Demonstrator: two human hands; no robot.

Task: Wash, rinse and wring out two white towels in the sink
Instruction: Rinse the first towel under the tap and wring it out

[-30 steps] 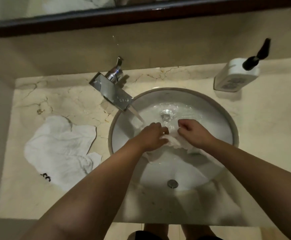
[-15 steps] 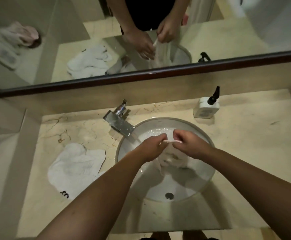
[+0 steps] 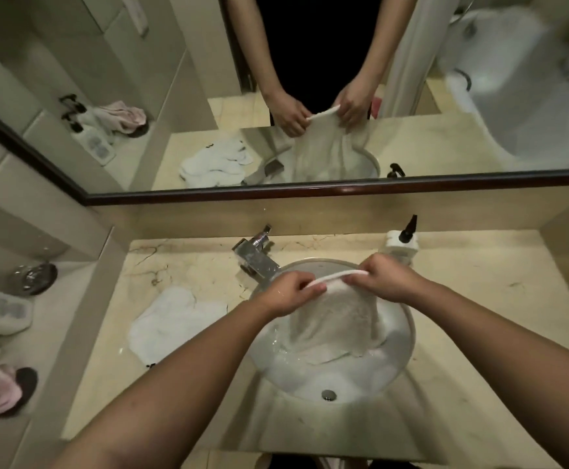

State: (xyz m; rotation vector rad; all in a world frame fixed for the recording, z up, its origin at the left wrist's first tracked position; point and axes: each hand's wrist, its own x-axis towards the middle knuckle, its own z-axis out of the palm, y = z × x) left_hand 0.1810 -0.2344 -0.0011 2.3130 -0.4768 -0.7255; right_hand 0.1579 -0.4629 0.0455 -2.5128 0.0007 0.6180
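Towel [image 3: 335, 319] over the sink [image 3: 406, 336]: white. Second towel [image 3: 171, 324] on the counter [image 3: 472, 299]: white, small black mark at its edge. Counter: cream marble, dark veining. Sink: white. Tap [image 3: 256, 255]: chrome. Soap bottle [image 3: 403, 243]: white, black pump. Mirror frame [image 3: 344, 191]: dark brown.

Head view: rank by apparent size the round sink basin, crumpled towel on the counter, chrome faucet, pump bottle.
1. Round white sink basin
2. Crumpled white towel on the counter
3. Chrome faucet
4. White pump bottle with black nozzle, partly hidden behind the right hand, so its rank below the faucet is unsure.

Marble counter [image 3: 479, 299] under framed mirror [image 3: 310, 192] (dim light).
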